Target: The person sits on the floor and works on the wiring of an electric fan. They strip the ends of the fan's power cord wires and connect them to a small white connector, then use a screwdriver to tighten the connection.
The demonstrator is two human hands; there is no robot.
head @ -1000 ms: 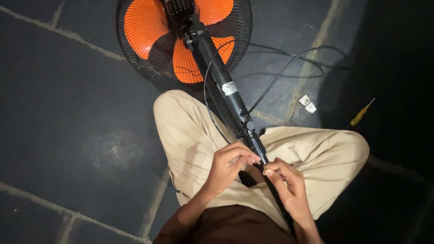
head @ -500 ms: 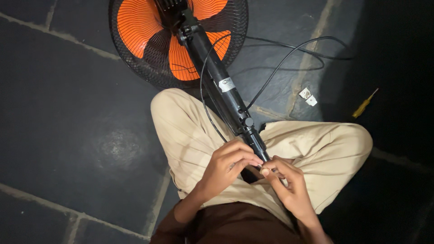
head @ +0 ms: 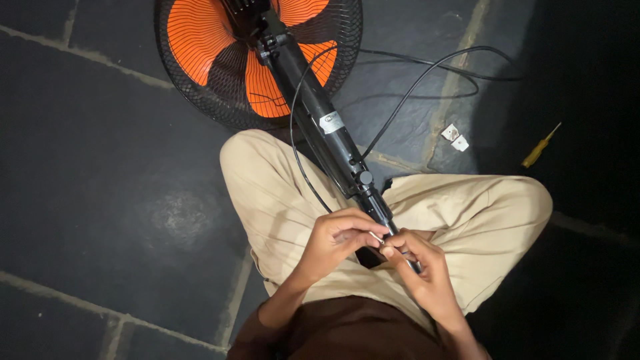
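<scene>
Both hands are pinching a small pale piece at the lower end of a fan's black pole.

The pole [head: 327, 127] is lying slantwise across the seated person's lap, so its lower end is sitting right under the hands while the orange-bladed fan head [head: 257, 57] is resting on the dark tiled floor [head: 100, 200] beyond the knees. The left hand [head: 340, 237] is gripping a thin pale piece [head: 377, 235] between thumb and fingertips; the right hand [head: 417, 263] is closing its fingertips on the same spot, steadying the pole end. The black power cord [head: 427, 77] is trailing loosely away. Two small white parts [head: 455, 137] and a yellow-handled screwdriver [head: 541, 145] are lying to the side, well apart from the hands.
</scene>
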